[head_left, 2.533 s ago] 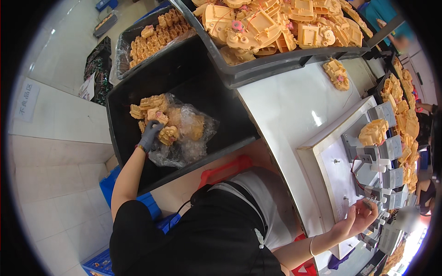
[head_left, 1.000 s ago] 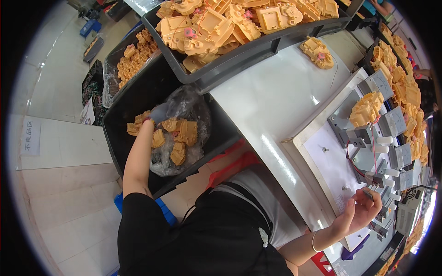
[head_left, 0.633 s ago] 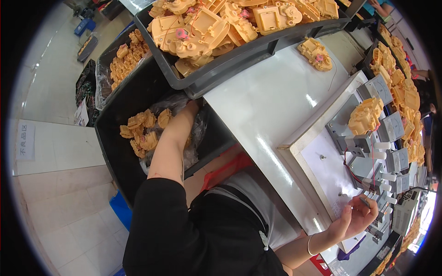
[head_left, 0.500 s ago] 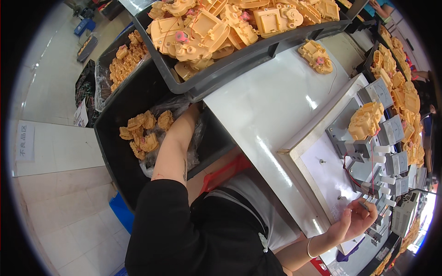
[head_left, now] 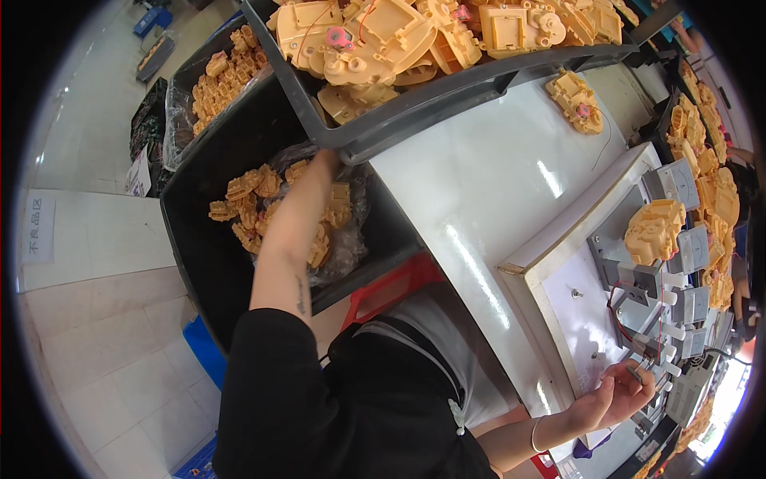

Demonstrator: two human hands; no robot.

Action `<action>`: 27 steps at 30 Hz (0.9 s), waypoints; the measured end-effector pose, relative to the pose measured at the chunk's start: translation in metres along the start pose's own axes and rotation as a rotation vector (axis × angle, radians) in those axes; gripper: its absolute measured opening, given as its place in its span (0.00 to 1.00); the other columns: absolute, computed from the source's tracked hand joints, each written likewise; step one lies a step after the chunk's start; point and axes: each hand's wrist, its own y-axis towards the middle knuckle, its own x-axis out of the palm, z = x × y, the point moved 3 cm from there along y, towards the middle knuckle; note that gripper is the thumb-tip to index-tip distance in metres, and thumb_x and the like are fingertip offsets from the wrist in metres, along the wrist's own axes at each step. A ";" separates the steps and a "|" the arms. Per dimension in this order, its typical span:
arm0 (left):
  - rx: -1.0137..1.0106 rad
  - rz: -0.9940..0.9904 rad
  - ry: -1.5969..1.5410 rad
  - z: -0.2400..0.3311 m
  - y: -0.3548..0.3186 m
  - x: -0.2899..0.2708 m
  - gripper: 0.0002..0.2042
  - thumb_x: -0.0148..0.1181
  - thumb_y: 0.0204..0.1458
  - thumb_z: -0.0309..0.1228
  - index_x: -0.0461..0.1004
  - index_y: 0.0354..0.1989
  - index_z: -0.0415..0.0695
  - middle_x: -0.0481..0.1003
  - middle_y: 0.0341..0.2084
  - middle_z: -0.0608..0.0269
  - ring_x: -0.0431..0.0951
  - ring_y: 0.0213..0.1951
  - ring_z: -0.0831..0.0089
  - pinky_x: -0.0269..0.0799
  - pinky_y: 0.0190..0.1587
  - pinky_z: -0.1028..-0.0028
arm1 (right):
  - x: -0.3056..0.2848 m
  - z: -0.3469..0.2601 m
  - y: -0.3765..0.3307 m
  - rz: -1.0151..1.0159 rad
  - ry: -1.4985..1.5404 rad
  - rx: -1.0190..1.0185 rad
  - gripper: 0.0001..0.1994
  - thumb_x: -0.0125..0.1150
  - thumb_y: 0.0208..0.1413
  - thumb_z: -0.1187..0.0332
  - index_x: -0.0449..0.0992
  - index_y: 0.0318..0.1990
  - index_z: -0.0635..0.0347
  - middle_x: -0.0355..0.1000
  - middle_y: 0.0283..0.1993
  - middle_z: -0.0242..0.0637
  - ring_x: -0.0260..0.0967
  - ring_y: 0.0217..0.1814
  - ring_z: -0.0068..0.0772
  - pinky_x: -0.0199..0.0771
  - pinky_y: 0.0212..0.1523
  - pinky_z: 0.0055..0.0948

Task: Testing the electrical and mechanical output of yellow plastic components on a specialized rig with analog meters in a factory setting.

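Observation:
My left arm reaches down into a black bin [head_left: 191,263]. My left hand [head_left: 324,164] is blurred beneath the rim of the upper tray, its fingers hidden. Around that forearm lie several yellow plastic gear housings [head_left: 254,182] on clear plastic film [head_left: 347,251]. My right hand [head_left: 622,395], palm up with curled fingers, rests by the lower end of a test fixture [head_left: 630,279]. A small grey piece [head_left: 634,373] shows at its fingers, too small to name. Farther up the fixture sits one yellow housing [head_left: 656,231], apart from both hands.
A dark tray [head_left: 471,92] heaped with yellow housings overhangs the bin. One housing with a pink part and thin wire [head_left: 576,102] lies on the white table [head_left: 447,184]. Another bin of housings [head_left: 227,88] stands at far left. A red stool [head_left: 391,291] is beside my legs.
My left hand has moved up toward the tray rim, and more housings show beside the forearm in the bin. The view has shifted slightly. My right hand stays by the fixture, fingers curled.

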 end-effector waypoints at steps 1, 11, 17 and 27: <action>-0.023 0.020 -0.082 -0.005 -0.011 -0.011 0.31 0.61 0.51 0.53 0.72 0.58 0.44 0.67 0.60 0.48 0.65 0.63 0.52 0.58 0.64 0.55 | 0.000 0.000 0.000 -0.002 -0.001 0.011 0.26 0.69 0.46 0.64 0.65 0.51 0.62 0.71 0.39 0.42 0.63 0.28 0.22 0.60 0.28 0.16; -0.180 0.187 0.551 0.000 -0.131 0.013 0.33 0.68 0.45 0.51 0.72 0.59 0.46 0.66 0.61 0.45 0.64 0.61 0.44 0.60 0.62 0.53 | 0.000 0.003 -0.003 -0.007 0.040 -0.002 0.28 0.70 0.47 0.65 0.65 0.54 0.65 0.72 0.43 0.43 0.65 0.33 0.23 0.63 0.31 0.17; 0.070 0.226 0.102 -0.038 -0.145 0.041 0.30 0.69 0.46 0.42 0.70 0.57 0.42 0.74 0.51 0.48 0.75 0.52 0.49 0.69 0.58 0.55 | 0.006 -0.007 -0.005 -0.017 0.114 0.066 0.28 0.65 0.43 0.73 0.66 0.54 0.68 0.69 0.45 0.43 0.67 0.37 0.26 0.66 0.38 0.20; 0.704 -0.263 -1.875 0.068 -0.254 -0.062 0.38 0.56 0.45 0.31 0.55 0.71 0.49 0.58 0.69 0.56 0.49 0.73 0.55 0.34 0.73 0.44 | 0.012 -0.014 0.001 -0.074 0.086 0.021 0.22 0.63 0.35 0.77 0.71 0.44 0.66 0.69 0.31 0.35 0.63 0.26 0.24 0.66 0.30 0.22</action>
